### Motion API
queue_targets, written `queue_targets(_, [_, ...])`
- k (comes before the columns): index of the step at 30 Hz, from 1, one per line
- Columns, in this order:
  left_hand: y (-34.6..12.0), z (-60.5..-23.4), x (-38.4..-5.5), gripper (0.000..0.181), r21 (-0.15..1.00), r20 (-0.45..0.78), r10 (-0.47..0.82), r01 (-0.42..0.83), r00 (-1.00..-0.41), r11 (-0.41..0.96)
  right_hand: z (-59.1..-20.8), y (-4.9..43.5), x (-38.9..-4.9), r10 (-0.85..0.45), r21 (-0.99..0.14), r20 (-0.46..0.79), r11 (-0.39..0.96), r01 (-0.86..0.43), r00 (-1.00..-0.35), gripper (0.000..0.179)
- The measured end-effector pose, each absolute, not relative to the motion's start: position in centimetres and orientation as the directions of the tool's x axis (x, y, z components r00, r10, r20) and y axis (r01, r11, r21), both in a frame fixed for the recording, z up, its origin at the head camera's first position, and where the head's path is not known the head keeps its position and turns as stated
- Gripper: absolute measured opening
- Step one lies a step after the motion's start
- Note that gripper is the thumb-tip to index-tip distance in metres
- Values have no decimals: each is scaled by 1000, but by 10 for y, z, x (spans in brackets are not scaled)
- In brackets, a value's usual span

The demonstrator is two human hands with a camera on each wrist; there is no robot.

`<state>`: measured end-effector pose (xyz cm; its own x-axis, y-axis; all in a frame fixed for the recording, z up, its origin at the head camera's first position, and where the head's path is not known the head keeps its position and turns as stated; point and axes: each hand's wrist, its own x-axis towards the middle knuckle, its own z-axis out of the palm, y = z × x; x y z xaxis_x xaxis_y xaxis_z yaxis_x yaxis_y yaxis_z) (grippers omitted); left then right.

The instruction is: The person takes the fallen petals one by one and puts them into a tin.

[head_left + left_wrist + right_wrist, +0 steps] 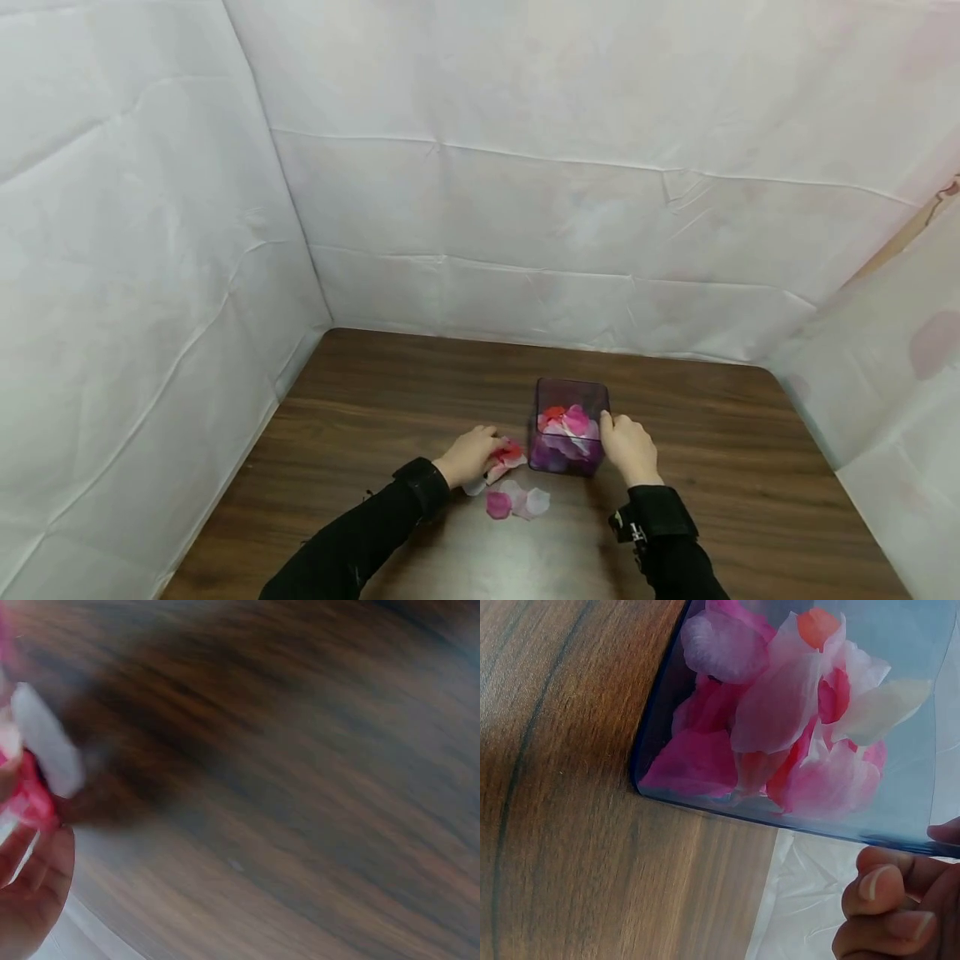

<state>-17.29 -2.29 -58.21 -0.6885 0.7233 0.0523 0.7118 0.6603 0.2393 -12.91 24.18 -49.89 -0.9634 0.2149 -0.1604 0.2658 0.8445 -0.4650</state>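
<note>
A translucent purple plastic box (536, 454) stands on the table, partly filled with pink, white and red artificial flower petals (573, 422). My right hand (632, 450) grips its right side; in the right wrist view the thumb lies inside the rim and the curled fingers (881, 885) outside. Just left of the box, my left hand (467, 457) pinches a small bunch of red and pale pink petals (508, 454). The left wrist view shows these pink petals (34, 799) between thumb and fingers, with a blurred white petal (49, 739) beside them.
Several loose pink and white petals (517, 500) lie on the brown wooden table (405, 375) in front of the box. White sheeting (480, 208) hangs behind the table and along both sides.
</note>
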Motion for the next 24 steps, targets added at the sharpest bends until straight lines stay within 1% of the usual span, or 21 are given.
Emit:
queue_targets(3, [-22,-579,-177,17,297,134,691,694,-710,656,-499,242,-129,219,-465,-162,843,270,-962,55])
queue_targets(6, [-23,-570,-181,9,365,162,639,647,-752,669,-499,242,-129,224,-464,-162,842,275,-961,55])
queue_targets(8, [-23,-561,-183,9,398,167,607,617,-777,679,-500,242,-129,225,-463,-164,842,276,-961,56])
queue_targets(11, [-23,-543,-187,13,427,185,574,591,-798,684,-500,242,-129,224,-464,-164,842,275,-961,56])
queue_targets(17, [-16,-509,-197,15,467,184,582,591,-792,658,-501,244,-132,216,-470,-137,845,256,-967,55])
queue_targets(21, [-9,-496,-198,14,522,177,593,586,-785,620,-500,245,-133,214,-467,-141,846,255,-967,56])
queue_targets(24, [-1,-491,-195,14,555,206,573,577,-793,599,-502,245,-132,213,-462,-156,847,262,-964,56])
